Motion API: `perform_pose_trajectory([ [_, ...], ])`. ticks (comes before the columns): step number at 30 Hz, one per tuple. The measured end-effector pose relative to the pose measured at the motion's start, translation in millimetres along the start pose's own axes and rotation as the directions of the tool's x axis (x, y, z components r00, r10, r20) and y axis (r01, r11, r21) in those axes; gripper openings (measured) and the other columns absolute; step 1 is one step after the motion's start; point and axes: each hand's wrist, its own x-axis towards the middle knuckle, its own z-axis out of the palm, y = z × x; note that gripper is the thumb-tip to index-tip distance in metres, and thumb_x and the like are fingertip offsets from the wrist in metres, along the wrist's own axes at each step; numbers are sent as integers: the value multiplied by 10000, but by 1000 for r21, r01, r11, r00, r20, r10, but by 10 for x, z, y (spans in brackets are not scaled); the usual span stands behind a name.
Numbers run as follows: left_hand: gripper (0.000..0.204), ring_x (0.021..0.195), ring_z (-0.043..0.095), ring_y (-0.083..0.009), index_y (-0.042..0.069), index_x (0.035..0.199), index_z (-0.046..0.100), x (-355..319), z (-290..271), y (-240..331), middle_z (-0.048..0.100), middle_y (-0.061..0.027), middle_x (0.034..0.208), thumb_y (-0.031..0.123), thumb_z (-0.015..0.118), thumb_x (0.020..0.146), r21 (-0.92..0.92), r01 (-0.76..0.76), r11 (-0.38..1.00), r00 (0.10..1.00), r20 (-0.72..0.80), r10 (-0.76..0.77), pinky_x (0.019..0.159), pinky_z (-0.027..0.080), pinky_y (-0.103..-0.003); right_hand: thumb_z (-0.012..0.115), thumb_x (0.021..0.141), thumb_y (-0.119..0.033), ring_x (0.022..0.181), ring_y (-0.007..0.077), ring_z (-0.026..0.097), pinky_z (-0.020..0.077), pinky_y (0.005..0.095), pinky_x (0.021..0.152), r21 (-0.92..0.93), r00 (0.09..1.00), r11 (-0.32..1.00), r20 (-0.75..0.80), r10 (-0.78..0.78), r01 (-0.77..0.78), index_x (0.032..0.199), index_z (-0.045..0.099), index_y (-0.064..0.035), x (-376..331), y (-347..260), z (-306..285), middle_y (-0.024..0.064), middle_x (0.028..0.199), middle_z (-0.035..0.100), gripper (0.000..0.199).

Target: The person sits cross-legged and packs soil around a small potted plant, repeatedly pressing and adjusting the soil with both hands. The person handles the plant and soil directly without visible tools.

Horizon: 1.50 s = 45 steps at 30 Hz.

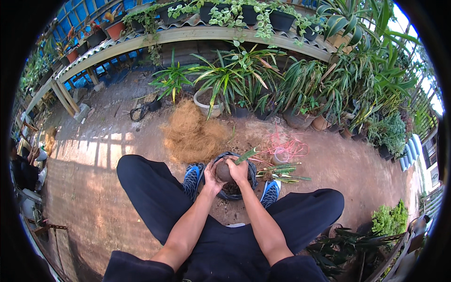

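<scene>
Sitting at the far left edge, partly cut off by the rim: another person (pixel 23 169) in dark clothes, with pale objects close by that are too small to make out. Running along the upper left and across the top: a long wooden shelf (pixel 141 40) carrying potted plants (pixel 115 29) in terracotta and black pots. Lying on the bare earth floor (pixel 94 160) below the shelf: a dark, looped tool or strap (pixel 141 112), unclear which. Spreading just beyond the knees, left of centre: a heap of brown coconut fibre (pixel 192 136), with a pale round pot (pixel 206 104) of striped leaves standing behind it.

Working at the centre, between two blue shoes (pixel 192 177): left hand (pixel 211 176) and right hand (pixel 238 170), both cupped and pressing inward around a brown soil ball (pixel 223 173), fingers curling over its top and sides. Sticking out of the ball toward the upper right: a green leafy cutting (pixel 247 155). Sitting directly beneath the ball and touching the hands' undersides: a black, round basin (pixel 232 190) holding dark soil.

Lying just right of the basin: several green striped leaf cuttings (pixel 282 171), and past them a tangle of pink string (pixel 286 145). Crowding the right side and upper right: dense potted foliage (pixel 357 94); growing at the lower right: a small leafy green plant (pixel 390 218).
</scene>
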Motion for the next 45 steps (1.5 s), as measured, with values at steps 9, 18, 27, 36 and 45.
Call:
perform_pose_trajectory([
  [9,377,1047,651,-271,139,1150,614,94,-117,-96,652,-91,1147,400,393,989,-69,4,998,1000,-17,-5,888,531,-511,706,780,-136,900,309,705,544,369,822,-17,854,874,220,-471,486,914,739,-11,-127,-101,22,185,935,720,186],
  [18,431,1092,633,-288,73,1184,606,84,-95,-76,643,-130,1192,348,339,989,-108,-7,994,1000,-12,6,945,504,-498,726,757,-195,796,293,720,552,372,748,-91,944,942,95,-315,324,829,742,-14,-121,-105,85,185,839,720,196],
  [27,453,1111,631,-247,71,1276,542,115,2,-78,630,-88,1226,374,332,1012,-11,-239,971,961,-147,235,961,498,-465,749,828,-354,1008,209,655,482,339,874,-31,990,996,106,88,-85,1020,730,-25,-10,-218,-1,165,1048,708,381],
  [36,379,1010,672,-276,110,1217,572,276,-268,-140,648,-120,1152,281,310,1003,-108,0,994,999,-42,-4,855,563,-475,737,827,-285,668,237,683,509,357,661,-11,970,976,112,-215,217,870,730,-4,-147,-75,47,117,732,712,284],
  [45,471,1132,615,-272,146,1298,528,137,22,12,608,-56,1276,457,312,1018,36,-163,986,986,-27,164,958,476,-511,648,901,-468,879,174,621,480,352,835,434,906,809,48,420,-397,1017,704,16,44,-295,88,116,950,685,501],
])
